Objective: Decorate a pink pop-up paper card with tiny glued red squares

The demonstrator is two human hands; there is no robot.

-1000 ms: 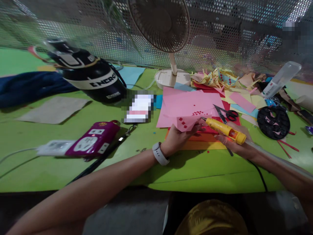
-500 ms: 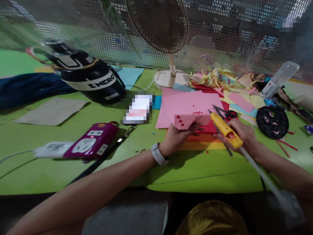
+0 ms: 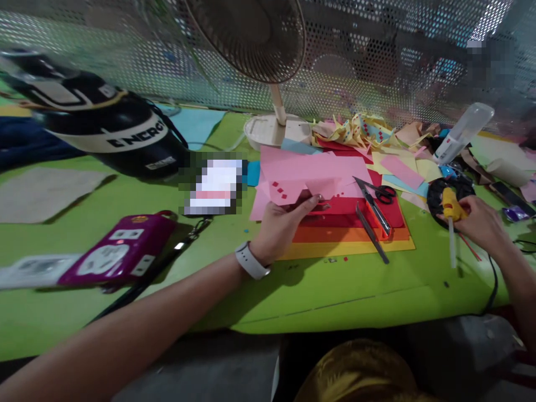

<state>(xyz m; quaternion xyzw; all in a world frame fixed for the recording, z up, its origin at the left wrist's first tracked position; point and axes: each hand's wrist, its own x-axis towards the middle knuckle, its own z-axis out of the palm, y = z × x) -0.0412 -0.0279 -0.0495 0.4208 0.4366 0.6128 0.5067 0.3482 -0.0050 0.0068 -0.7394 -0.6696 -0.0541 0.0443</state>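
Two hands were in use, and one had changed station. My right hand [image 3: 481,223] had carried the yellow glue gun [image 3: 451,205] away from the paper to the black round tray [image 3: 434,195] at the right of the green table [image 3: 335,301]. Half a second earlier, the nozzle had stood just beside the paper piece. Fingers of this hand pinched the right side of the gun; the glue stick [image 3: 453,245] projected from its rear toward the near edge. Whether the tray bore the gun's weight could not be determined.

My left hand [image 3: 278,229] retained its position. Thumb and fingers pinched the small pink piece [image 3: 293,188] along its near edge, holding it tilted above the stacked paper. Three red squares [image 3: 280,190] lay in a slanting row on its left part, in the same arrangement as before the gun moved.

Effect of the change: the piece was supported by the left hand alone, and the gun was well apart from it. Removal of the right hand also exposed the tweezers [image 3: 372,234], previously part-covered, which lay across the colored sheets with one end reaching onto the table. Just beside them, to the right, lay the craft knife [image 3: 379,215]; the black scissors [image 3: 384,194] lay on the far side. The large pink sheet [image 3: 310,163] remained beyond the left hand, on top of the red sheet [image 3: 392,211].
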